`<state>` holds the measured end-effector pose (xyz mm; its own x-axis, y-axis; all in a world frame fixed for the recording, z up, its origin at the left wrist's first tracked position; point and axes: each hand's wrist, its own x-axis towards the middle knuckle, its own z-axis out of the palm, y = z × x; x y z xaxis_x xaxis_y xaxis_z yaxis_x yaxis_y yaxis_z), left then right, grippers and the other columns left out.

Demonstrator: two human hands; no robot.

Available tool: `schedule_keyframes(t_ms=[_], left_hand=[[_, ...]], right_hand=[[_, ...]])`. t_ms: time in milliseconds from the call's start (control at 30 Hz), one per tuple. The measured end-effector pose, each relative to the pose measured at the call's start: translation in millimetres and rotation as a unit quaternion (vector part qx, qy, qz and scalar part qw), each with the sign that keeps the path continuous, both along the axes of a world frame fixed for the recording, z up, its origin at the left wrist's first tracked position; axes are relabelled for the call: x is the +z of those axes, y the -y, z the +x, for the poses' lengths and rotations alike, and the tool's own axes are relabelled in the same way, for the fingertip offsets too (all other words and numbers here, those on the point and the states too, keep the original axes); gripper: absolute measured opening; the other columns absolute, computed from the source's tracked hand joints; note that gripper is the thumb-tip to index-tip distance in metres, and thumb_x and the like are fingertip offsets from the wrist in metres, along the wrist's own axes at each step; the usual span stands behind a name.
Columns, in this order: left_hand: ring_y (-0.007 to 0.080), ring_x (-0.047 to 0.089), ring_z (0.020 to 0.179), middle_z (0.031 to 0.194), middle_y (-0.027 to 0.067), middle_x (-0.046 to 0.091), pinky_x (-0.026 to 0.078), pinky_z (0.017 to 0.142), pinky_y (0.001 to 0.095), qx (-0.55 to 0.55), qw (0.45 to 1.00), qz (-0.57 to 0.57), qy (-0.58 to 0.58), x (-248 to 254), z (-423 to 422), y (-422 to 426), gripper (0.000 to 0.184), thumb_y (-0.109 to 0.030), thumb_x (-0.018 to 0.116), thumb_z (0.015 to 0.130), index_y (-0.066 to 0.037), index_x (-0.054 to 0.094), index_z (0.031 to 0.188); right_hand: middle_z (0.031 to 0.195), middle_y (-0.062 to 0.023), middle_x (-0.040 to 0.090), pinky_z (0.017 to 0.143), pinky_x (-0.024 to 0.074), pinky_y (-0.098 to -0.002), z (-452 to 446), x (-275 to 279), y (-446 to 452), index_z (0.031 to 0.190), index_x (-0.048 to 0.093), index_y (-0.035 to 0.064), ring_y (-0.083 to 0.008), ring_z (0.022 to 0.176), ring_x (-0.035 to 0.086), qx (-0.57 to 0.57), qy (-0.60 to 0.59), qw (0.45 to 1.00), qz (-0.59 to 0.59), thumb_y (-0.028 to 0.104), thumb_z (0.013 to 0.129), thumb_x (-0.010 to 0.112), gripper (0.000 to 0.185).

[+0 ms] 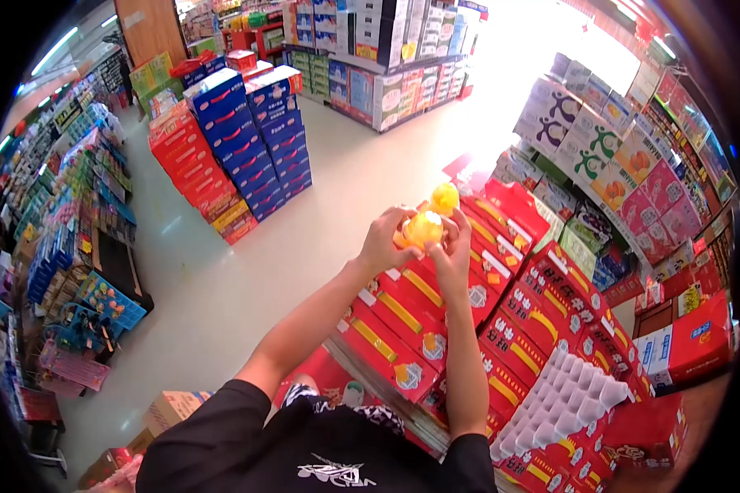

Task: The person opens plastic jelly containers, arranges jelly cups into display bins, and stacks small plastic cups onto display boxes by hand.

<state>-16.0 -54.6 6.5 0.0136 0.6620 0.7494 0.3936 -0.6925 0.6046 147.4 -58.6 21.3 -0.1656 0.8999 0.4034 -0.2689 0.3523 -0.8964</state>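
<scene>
Above the red cartons, both hands hold a shiny yellow rounded object (423, 231); glare hides its exact kind. My left hand (385, 241) curls round its left side, the thumb near its lower edge. On the other side, my right hand (454, 251) has its fingers and thumb closed against it. A smaller yellow round shape (445, 197) shows just beyond the fingertips; I cannot tell whether it is joined to the held object. Beneath the hands lie rows of red cartons (403, 297) with yellow strips.
A pale egg tray (557, 404) rests on the cartons at the right. Blue boxes (238, 140) and red boxes (185, 152) are stacked on the floor ahead. Crowded shelves (82, 197) line the left side, and more cartons (608, 156) stand at the right.
</scene>
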Motion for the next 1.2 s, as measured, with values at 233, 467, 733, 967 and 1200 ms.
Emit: schedule_keyframes(t_ms=[233, 467, 733, 967, 1200], left_hand=[[0.0281, 0.061, 0.077, 0.089, 0.0131, 0.06, 0.05, 0.067, 0.0363, 0.004, 0.998, 0.052, 0.016, 5, 7, 7, 0.078, -0.071, 0.065, 0.076, -0.002, 0.057, 0.11], [0.0304, 0.058, 0.084, 0.094, 0.0143, 0.062, 0.049, 0.073, 0.04, 0.016, 0.997, 0.077, -0.011, 3, 4, 5, 0.076, -0.07, 0.06, 0.08, -0.002, 0.056, 0.112], [0.0343, 0.058, 0.084, 0.094, 0.0169, 0.062, 0.049, 0.074, 0.0422, 0.031, 0.996, 0.071, -0.033, 2, 1, 1, 0.071, -0.064, 0.063, 0.08, -0.001, 0.056, 0.112], [0.0336, 0.059, 0.085, 0.092, 0.0165, 0.063, 0.05, 0.075, 0.042, 0.038, 0.996, 0.061, -0.043, 2, 0, -3, 0.065, -0.055, 0.068, 0.08, 0.0, 0.056, 0.112], [0.0317, 0.058, 0.084, 0.093, 0.0158, 0.062, 0.048, 0.074, 0.0409, 0.033, 0.997, 0.052, -0.048, 1, 3, -4, 0.071, -0.064, 0.06, 0.083, -0.001, 0.056, 0.114]], right_hand=[[0.127, -0.0173, 0.05, 0.094, 0.0495, -0.0312, 1, 15, 7, 0.136, 0.023, 0.0014, -0.0212, 0.114, 0.055, 0.086, -0.109, 0.988, -0.065, -0.007, 0.078, 0.06, 0.07], [0.127, -0.0172, 0.049, 0.097, 0.0493, -0.0326, -3, 15, 7, 0.129, 0.023, 0.0049, -0.0214, 0.115, 0.054, 0.097, -0.125, 0.984, -0.08, -0.012, 0.073, 0.062, 0.07], [0.13, -0.0168, 0.049, 0.099, 0.048, -0.0328, -4, 15, 8, 0.133, 0.022, 0.004, -0.0223, 0.118, 0.053, 0.076, -0.096, 0.991, -0.058, -0.012, 0.075, 0.063, 0.073], [0.126, -0.0132, 0.054, 0.072, 0.047, -0.0181, -7, 13, 7, 0.145, 0.019, 0.0003, -0.0046, 0.08, 0.046, 0.039, -0.06, 0.996, -0.054, -0.012, 0.078, 0.059, 0.079], [0.124, -0.0146, 0.054, 0.072, 0.0506, -0.0192, -5, 16, 8, 0.141, 0.023, -0.0009, -0.0055, 0.079, 0.05, 0.03, -0.059, 0.996, -0.062, -0.012, 0.078, 0.06, 0.074]])
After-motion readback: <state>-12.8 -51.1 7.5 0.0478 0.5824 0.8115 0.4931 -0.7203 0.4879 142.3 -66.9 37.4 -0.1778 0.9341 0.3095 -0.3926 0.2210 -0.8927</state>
